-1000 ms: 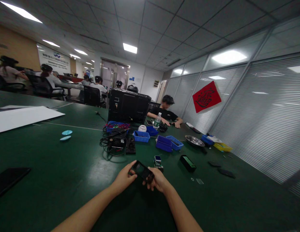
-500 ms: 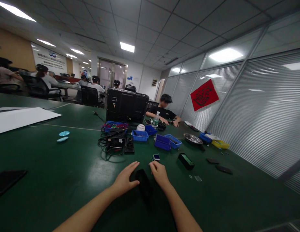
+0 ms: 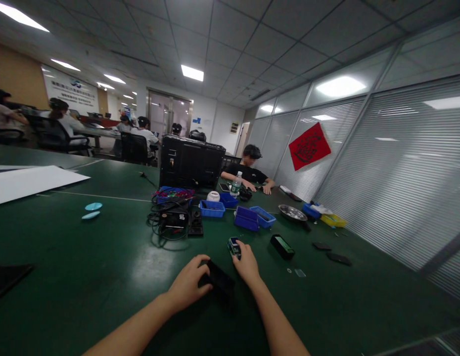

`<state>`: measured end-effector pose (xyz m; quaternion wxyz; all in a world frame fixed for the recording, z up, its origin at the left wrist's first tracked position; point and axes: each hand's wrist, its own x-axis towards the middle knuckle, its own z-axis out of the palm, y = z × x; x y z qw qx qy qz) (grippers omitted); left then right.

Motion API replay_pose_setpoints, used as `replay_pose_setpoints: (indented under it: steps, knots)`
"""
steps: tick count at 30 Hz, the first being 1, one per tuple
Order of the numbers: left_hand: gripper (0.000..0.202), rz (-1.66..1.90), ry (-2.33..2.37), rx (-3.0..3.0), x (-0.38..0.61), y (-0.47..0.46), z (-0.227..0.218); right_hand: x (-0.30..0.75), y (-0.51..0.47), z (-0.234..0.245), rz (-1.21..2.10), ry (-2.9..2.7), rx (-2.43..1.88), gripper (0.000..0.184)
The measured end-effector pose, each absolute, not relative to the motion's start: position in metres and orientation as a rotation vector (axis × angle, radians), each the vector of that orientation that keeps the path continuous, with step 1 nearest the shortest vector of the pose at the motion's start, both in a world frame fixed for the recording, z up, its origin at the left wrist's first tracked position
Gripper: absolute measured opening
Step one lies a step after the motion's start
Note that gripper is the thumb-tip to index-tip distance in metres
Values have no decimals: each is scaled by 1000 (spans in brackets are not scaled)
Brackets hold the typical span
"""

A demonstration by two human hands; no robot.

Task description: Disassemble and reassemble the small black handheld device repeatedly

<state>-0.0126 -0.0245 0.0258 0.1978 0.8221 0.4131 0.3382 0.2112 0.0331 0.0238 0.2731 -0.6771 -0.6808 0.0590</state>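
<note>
A flat black frame-like part (image 3: 219, 281) lies on the green table (image 3: 85, 277) right in front of me. My left hand (image 3: 189, 287) rests on its left end with fingers curled over the edge. My right hand (image 3: 247, 263) reaches past the part's far right end, and its fingertips touch a small blue and green module (image 3: 233, 244) just beyond. Whether those fingers grip the module is unclear.
Further back stand blue bins (image 3: 252, 217), a tangle of black cables and a device (image 3: 174, 220), a black case (image 3: 191, 163), a metal bowl (image 3: 292, 213), a black block (image 3: 282, 246) and small dark parts (image 3: 337, 258). A person sits across the table (image 3: 248, 170); others sit at the far left.
The black part was held up in both hands a second ago; it now lies on the table. My right hand has moved forward to the small blue module.
</note>
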Motion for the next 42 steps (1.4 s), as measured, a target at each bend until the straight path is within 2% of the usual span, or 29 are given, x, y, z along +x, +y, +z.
replay_pose_setpoints:
  steps: [3, 6, 14, 21, 26, 30, 37, 42]
  knots:
    - [19, 987, 1199, 2267, -14, -22, 22, 217, 40, 23, 381, -1780, -1762, 43]
    - [19, 980, 1199, 2247, -15, -19, 20, 227, 44, 25, 297, -1743, -1828, 37]
    - [18, 970, 1180, 2249, -16, -16, 16, 232, 42, 28, 106, -1757, -1856, 45]
    - [18, 974, 1175, 2248, -16, -16, 17, 222, 41, 21, 144, -1805, -1886, 44]
    - [20, 980, 1196, 2250, -16, -15, 16, 231, 44, 28, 330, -1743, -1880, 37]
    - [19, 979, 1207, 2244, -16, -15, 16, 240, 41, 37, 170, -1696, -2042, 43]
    - [16, 1036, 1277, 2181, -17, -15, 18, 230, 37, 37, 49, -1743, -2070, 52]
    - [18, 1050, 1304, 2120, -17, -13, 17, 230, 34, 42, 76, -1647, -2190, 50]
